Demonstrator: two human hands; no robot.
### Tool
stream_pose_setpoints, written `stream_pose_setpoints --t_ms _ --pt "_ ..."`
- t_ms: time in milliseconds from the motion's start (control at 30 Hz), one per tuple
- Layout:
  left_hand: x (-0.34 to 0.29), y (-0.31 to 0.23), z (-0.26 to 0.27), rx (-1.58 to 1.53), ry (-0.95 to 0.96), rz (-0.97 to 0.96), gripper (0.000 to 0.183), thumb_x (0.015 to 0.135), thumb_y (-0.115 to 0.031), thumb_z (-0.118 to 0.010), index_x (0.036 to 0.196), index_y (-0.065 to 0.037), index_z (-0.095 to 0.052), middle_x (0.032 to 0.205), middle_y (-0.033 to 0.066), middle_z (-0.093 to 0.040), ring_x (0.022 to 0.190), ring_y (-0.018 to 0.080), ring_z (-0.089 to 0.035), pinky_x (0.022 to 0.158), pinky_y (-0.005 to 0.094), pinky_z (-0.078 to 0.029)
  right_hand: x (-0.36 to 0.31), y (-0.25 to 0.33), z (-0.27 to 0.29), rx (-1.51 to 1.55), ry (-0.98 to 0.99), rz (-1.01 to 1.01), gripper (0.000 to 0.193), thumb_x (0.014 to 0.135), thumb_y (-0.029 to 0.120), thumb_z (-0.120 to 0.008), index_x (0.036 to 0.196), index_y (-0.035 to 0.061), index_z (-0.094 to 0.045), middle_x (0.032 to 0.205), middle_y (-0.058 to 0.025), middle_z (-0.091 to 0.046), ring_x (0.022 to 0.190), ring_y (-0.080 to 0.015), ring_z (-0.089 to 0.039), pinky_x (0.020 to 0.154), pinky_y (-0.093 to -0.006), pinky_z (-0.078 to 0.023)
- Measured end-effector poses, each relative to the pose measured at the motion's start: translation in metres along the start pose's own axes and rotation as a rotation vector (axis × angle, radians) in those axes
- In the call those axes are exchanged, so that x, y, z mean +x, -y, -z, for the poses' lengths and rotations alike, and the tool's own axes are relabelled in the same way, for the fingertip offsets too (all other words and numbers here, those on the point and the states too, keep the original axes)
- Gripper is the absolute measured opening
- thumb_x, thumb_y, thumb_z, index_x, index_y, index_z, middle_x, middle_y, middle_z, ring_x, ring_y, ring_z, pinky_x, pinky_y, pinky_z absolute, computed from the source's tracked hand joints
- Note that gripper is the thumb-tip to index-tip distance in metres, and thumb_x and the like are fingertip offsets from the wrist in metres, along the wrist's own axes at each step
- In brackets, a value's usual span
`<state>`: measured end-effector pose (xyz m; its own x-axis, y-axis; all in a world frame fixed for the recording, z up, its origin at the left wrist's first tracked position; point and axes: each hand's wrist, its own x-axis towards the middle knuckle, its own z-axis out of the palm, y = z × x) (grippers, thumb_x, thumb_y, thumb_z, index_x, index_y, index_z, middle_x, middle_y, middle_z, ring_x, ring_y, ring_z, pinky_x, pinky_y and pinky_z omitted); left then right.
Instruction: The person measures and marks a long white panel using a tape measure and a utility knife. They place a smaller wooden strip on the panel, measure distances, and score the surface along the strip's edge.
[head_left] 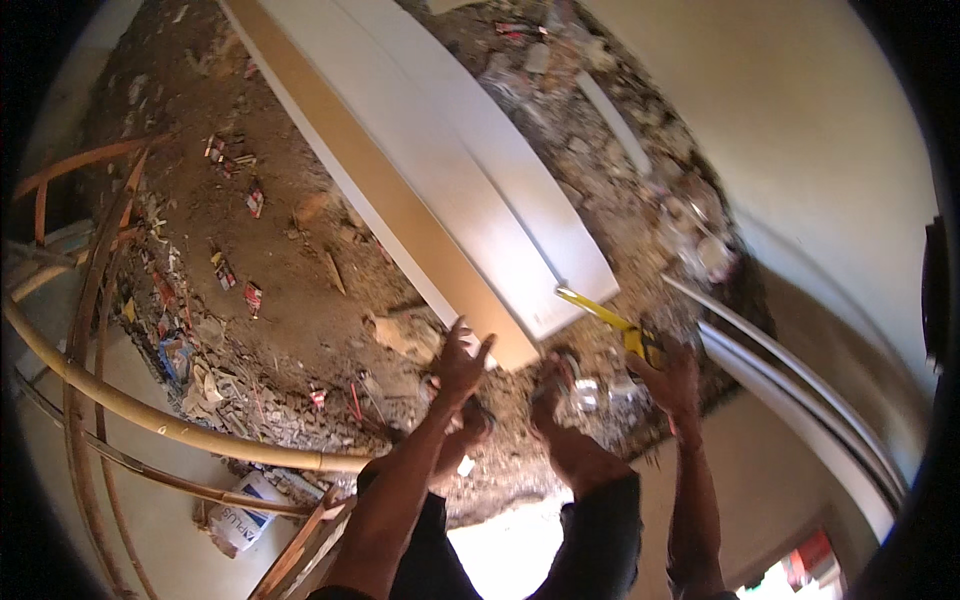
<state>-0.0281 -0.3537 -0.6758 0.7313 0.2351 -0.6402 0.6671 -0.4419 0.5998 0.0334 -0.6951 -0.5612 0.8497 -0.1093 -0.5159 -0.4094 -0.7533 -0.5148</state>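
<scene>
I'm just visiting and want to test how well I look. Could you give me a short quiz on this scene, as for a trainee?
1. Which hand holds the tape measure?
2. True or false: its tape is fully wound in.
3. Where is the bamboo pole? A) to the person's right B) to the person's left C) between the feet

Key:
1. The right hand.
2. False: the yellow tape is drawn out to the white boards.
3. B

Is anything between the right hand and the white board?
Just the tape measure in the right hand: its yellow blade stretches across the gap onto the white board. Nothing else visible stands between.
</scene>
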Motion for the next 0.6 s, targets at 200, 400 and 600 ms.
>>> stream_pose_setpoints --t_ms 200,400,600 --pt "0.142 -0.003 -0.068 0.18 -0.253 -0.319 0.115 0.077 -0.059 -0.075 0.154 -0.002 -0.011 0.151 0.0323 -0.027 0.138 0.0445 -0.032 0.112 0.0531 -0.028 0.064 0.015 -0.038 0.092 0.067 -0.054 0.049 0.074 0.03 -0.082 0.112 0.0014 -0.067 0.087 -0.013 -0.07 0.085 -0.0234 -0.067 0.078 -0.0368 -0.055" --pt "0.218 -0.023 -0.091 0.24 -0.507 -0.297 0.134 0.069 -0.066 -0.076 0.155 -0.002 0.004 0.16 0.0285 0.002 0.147 0.0479 -0.003 0.111 0.0659 -0.016 0.107 0.021 -0.066 0.415 0.1 -0.048 0.052 0.073 0.018 -0.084 0.117 -0.0007 -0.063 0.099 -0.01 -0.067 0.095 -0.0188 -0.064 0.083 -0.0358 -0.055" --pt "0.231 -0.03 -0.115 0.127 -0.569 -0.358 0.123 0.071 -0.044 -0.08 0.154 0.0 0.0 0.157 0.0338 0.002 0.146 0.0502 -0.002 0.112 0.0656 -0.012 0.157 -0.066 -0.123 0.466 -0.172 0.013 0.071 0.067 0.02 -0.091 0.125 0.0001 -0.054 0.113 -0.0123 -0.064 0.101 -0.0234 -0.064 0.088 -0.0384 -0.055"
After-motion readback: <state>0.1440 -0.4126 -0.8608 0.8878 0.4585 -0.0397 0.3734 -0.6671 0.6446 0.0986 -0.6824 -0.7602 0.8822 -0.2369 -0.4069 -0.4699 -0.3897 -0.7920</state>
